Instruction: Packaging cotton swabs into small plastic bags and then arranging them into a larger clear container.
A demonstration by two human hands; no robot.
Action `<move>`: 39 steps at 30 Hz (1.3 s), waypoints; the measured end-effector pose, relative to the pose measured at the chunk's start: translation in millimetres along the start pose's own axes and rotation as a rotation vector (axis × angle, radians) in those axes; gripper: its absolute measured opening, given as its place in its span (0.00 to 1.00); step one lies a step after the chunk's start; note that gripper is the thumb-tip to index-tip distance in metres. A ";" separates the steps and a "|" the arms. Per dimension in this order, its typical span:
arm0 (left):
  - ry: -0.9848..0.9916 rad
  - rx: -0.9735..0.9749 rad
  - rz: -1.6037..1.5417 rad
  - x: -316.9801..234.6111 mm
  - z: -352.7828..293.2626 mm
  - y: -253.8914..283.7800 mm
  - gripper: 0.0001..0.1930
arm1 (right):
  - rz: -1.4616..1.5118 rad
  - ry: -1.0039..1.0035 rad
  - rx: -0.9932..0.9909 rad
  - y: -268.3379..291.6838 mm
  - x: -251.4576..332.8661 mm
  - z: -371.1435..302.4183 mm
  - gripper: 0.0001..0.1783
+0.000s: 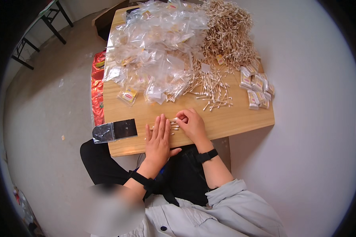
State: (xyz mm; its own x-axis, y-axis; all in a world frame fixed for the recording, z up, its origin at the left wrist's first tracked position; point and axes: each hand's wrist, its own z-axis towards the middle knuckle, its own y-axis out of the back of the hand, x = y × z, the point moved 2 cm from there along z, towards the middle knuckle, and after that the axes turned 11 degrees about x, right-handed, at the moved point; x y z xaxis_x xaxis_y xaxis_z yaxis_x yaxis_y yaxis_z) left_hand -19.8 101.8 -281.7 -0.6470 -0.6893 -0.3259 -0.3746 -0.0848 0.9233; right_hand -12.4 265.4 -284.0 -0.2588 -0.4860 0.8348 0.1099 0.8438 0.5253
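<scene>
My left hand [158, 136] lies flat with its fingers stretched out over a few cotton swabs [174, 126] near the table's front edge. The white tips of these swabs show between my two hands, and others are hidden under my left palm and fingers. At their right end, my right hand [192, 125] has its thumb and fingertips pinched together on the swabs. Just beyond my hands, more loose cotton swabs [218, 91] are scattered on the wooden table [237, 120].
A tall heap of cotton swabs [227, 35] stands at the far right, beside a big pile of clear plastic bags [158, 47]. Filled swab packets [258, 87] are stacked by the right edge. A black flat object [125, 128] lies left; red wrapping [97, 89] hangs alongside the table.
</scene>
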 end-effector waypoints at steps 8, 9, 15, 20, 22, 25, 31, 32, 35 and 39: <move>-0.001 -0.018 -0.025 4.8 5.5 1.6 0.62 | -0.023 -0.037 -0.034 -3.1 -3.5 9.4 0.05; -0.002 -0.024 -0.041 5.2 5.4 1.5 0.62 | -0.024 -0.037 -0.036 -3.3 -5.1 9.8 0.05; -0.012 -0.036 -0.024 9.4 7.6 3.1 0.63 | -0.086 -0.018 -0.052 -2.9 1.6 4.1 0.05; -0.007 -0.042 -0.011 12.0 14.2 1.7 0.64 | -0.099 -0.041 -0.095 -3.2 1.1 12.3 0.05; -0.007 -0.039 -0.006 11.6 14.2 1.5 0.64 | -0.109 -0.047 -0.096 -3.1 0.5 13.7 0.05; 0.014 -0.060 0.017 10.0 13.8 -2.1 0.64 | -0.124 -0.051 -0.103 -4.8 -0.2 15.2 0.05; 0.010 -0.064 0.012 10.2 16.1 -4.6 0.63 | -0.186 -0.069 -0.084 -2.2 5.4 21.0 0.05; 0.008 -0.065 0.012 10.5 16.4 -4.3 0.63 | -0.190 -0.062 -0.067 -0.6 5.9 23.9 0.05; 0.002 -0.055 0.062 11.8 16.4 -3.1 0.63 | -0.188 0.059 0.036 2.8 8.8 29.1 0.03; -0.028 -0.050 0.020 12.4 15.4 -2.5 0.61 | -0.236 0.030 0.095 5.9 6.8 31.6 0.03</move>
State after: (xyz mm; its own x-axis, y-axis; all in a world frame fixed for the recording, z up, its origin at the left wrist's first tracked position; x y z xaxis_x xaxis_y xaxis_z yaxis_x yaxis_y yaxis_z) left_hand -37.1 104.5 -291.2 -0.6731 -0.6707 -0.3118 -0.3277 -0.1075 0.9387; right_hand -43.9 274.3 -280.5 -0.2379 -0.6776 0.6959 -0.0415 0.7229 0.6897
